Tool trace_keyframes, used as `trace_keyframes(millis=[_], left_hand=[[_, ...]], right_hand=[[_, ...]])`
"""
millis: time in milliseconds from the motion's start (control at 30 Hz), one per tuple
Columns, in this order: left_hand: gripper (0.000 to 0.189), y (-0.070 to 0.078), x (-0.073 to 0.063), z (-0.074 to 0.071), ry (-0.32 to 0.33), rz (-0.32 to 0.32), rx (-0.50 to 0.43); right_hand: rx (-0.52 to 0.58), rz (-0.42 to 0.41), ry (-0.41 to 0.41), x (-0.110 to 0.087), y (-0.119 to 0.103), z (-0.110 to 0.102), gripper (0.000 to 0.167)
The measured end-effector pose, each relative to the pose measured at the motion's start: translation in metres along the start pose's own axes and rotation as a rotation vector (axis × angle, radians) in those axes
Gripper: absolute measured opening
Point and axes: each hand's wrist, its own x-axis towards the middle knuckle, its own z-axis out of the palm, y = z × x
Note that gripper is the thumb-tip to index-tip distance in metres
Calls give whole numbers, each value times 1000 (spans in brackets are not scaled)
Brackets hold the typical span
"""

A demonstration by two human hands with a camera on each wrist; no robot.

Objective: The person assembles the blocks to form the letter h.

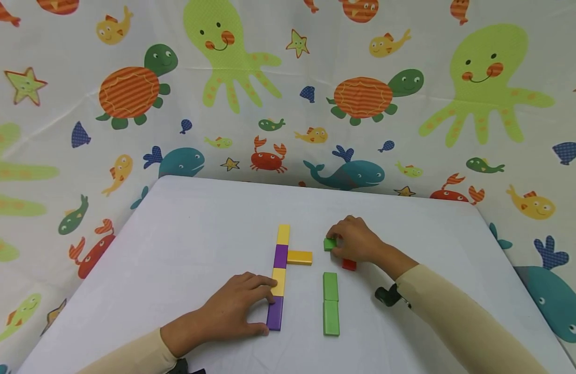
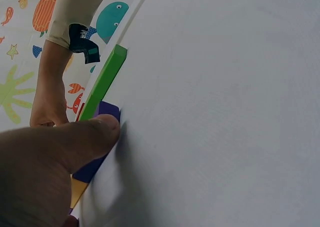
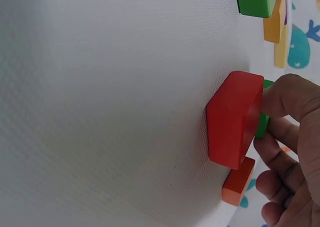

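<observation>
With thumb and fingertips, my right hand (image 1: 355, 239) pinches a small green block (image 1: 329, 244) at the tabletop. Close under that hand lies a red block (image 3: 227, 119) with slanted ends, mostly covered in the head view. My left hand (image 1: 229, 306) rests beside a straight column of blocks, fingers loosely extended. Its fingertips touch the lower yellow block (image 1: 279, 280), and its thumb is against the lower purple block (image 1: 275, 314). Farther up the column come another purple block (image 1: 280, 256) and a yellow one (image 1: 283, 235). A yellow-orange block (image 1: 299, 258) juts rightward from the upper purple block.
Two green blocks, an upper one (image 1: 330, 286) and a lower one (image 1: 331, 318), lie end to end between the hands. An orange block (image 3: 238, 182) shows beyond the red one in the right wrist view. A sea-animal cloth (image 1: 269, 78) hangs behind the white table (image 1: 199, 223).
</observation>
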Motion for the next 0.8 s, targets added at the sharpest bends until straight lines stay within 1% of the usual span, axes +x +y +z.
trace_keyframes(millis=[200, 433, 800], left_hand=[[46, -1, 1, -1, -5, -4, -1], [47, -2, 0, -2, 9, 11, 3], [46, -3, 0, -3, -1, 2, -4]], right_hand=[[26, -11, 0, -1, -3, 2, 31], [52, -14, -7, -2, -11, 7, 31], [68, -21, -32, -2, -24, 6, 30]])
